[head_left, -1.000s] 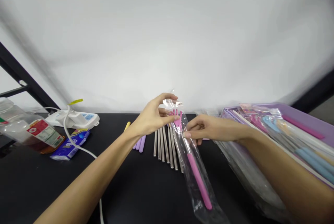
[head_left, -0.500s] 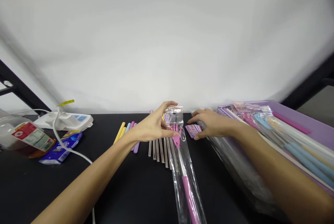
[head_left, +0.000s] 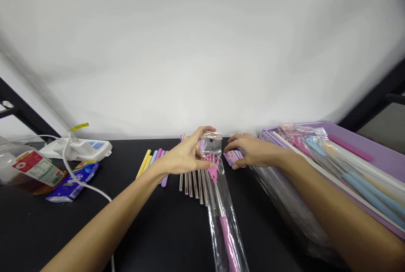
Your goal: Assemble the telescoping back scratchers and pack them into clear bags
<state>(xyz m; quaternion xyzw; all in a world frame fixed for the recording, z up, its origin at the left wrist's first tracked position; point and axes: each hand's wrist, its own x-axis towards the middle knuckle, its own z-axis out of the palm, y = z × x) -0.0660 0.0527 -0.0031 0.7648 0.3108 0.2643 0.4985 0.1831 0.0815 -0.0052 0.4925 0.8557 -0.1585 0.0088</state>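
My left hand is closed on the upper part of a long clear plastic bag, thumb in front and fingers around its top. Inside the bag lies a back scratcher with a pink hand-shaped head, metal rod and pink grip. To the right, my right hand pinches at a small stack of purple printed cards on the black table. Beside my left hand lie several metal rods with pastel claw ends, partly covered. Yellow, blue, pink and purple grip tubes lie further left, partly behind my forearm.
At the right stands a purple bin full of bagged back scratchers. Clear bags lie against its near side. On the left are a power strip, a white cable, a blue packet and a bottle.
Hardly anything differs. The view has shifted slightly, and my right fingers have moved a little over the cards. My left hand keeps its hold on the bag.
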